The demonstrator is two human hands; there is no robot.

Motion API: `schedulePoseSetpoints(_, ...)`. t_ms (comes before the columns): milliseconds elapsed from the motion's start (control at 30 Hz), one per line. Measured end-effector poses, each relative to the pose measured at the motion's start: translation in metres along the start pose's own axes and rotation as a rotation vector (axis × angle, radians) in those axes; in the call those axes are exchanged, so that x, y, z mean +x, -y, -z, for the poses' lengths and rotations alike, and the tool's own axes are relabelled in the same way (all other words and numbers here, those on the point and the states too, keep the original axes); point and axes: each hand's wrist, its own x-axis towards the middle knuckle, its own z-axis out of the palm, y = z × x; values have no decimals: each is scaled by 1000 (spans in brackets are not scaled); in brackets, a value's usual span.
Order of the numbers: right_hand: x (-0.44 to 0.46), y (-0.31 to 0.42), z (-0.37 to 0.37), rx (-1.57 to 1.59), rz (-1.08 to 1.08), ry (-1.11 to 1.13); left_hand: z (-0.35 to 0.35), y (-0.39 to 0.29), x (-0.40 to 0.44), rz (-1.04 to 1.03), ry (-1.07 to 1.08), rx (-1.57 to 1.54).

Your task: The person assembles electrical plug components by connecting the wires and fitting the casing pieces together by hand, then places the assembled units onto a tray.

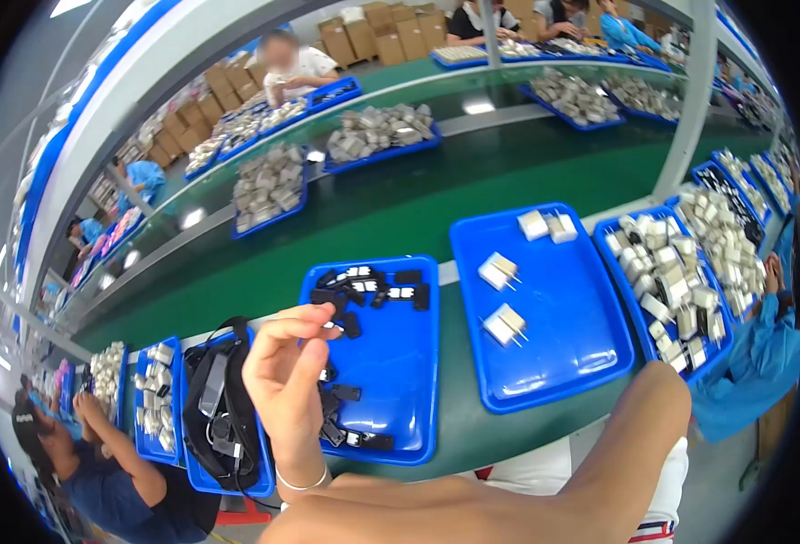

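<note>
My left hand (pixel 287 372), with a thin band on its wrist, is raised over the left side of a blue tray (pixel 431 381). Its fingers curl loosely toward the right, with the thumb apart from them, and nothing shows between them. Small black plastic parts (pixel 350 325), some with white faces, lie in that tray, several near my fingertips and others at its lower end. Across the bottom of the view runs my right forearm (pixel 473 508), bent at the elbow; its hand is out of view. A second blue tray (pixel 554 354) holds several white plug adapters (pixel 506 325) with metal pins.
Filled adapter trays (pixel 663 281) stand on the right. Left of my hand, a tray holds a black bag (pixel 228 390). A green conveyor (pixel 382 218) runs beyond, with heaped trays (pixel 382 131) on a ledge. Metal posts (pixel 690 100) rise nearby. Co-workers (pixel 92 453) sit around.
</note>
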Motion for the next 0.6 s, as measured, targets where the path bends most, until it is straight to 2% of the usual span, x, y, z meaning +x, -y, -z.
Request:
schedulePoseSetpoints(100,3,-20,2,-468,153,6,1,0,3,15,9,-22)
schedulePoseSetpoints(167,0,-7,4,-755,138,39,0,1,4,37,14,-16)
schedulePoseSetpoints(367,-8,-2,18,-1056,197,84,2,3,4,44,37,2)
schedulePoseSetpoints(600,-12,-8,30,-1151,223,100,2,6,3,42,65,-8)
